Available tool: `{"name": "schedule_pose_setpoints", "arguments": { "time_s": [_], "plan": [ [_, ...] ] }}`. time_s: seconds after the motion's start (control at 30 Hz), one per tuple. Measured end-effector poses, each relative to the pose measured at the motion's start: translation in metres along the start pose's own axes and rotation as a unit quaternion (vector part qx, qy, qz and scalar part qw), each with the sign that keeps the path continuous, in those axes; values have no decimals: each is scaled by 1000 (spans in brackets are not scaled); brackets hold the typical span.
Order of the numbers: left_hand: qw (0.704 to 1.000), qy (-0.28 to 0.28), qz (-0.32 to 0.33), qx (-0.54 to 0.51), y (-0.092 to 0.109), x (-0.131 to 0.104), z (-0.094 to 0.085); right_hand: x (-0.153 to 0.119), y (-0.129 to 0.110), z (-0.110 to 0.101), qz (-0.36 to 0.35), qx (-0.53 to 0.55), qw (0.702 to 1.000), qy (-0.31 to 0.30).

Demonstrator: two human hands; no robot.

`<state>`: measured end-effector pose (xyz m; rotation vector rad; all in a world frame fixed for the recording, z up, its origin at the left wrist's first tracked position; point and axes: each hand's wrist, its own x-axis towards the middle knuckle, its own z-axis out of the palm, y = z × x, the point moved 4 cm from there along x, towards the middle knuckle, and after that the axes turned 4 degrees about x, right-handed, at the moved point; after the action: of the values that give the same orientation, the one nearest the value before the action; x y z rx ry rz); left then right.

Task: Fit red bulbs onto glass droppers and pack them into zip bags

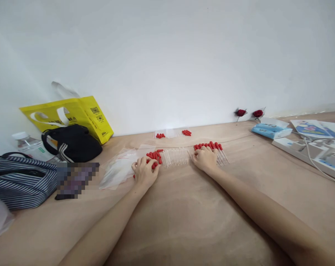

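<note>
The left hand (145, 172) lies over the left part of a pile of red caps (154, 155), its fingers bent and partly spread, with caps showing beside the fingertips; I cannot tell whether it grips any. To the right of the pile, clear tubes (175, 157) lie side by side in a row on the wooden table (184, 218). The right hand (205, 158) is at that row's right end, fingers curled nearly together, any hold hidden, in front of a row of red-capped tubes (222, 156). Plastic bags (118, 168) lie left of the pile; a yellow bag (87, 107) stands far left.
</note>
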<state>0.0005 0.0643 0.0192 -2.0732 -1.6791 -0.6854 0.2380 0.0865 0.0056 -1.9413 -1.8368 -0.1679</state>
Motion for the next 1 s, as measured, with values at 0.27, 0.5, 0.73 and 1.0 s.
{"name": "schedule_pose_setpoints", "arguments": {
  "time_s": [0.27, 0.5, 0.73, 1.0],
  "plan": [
    [999, -1, 23, 27, 10, 17, 13, 9, -18, 10, 35, -21, 998, -55],
    [1000, 4, 20, 6, 12, 14, 10, 12, -25, 15, 40, -27, 997, -65],
    [993, 33, 36, -110, 13, -9, -15, -10, -19, -4, -61, 40, 997, 0],
    [912, -163, 206, -316, 31, -36, -25, -63, 9, -13, -265, 219, 939, -31]
  ]
}}
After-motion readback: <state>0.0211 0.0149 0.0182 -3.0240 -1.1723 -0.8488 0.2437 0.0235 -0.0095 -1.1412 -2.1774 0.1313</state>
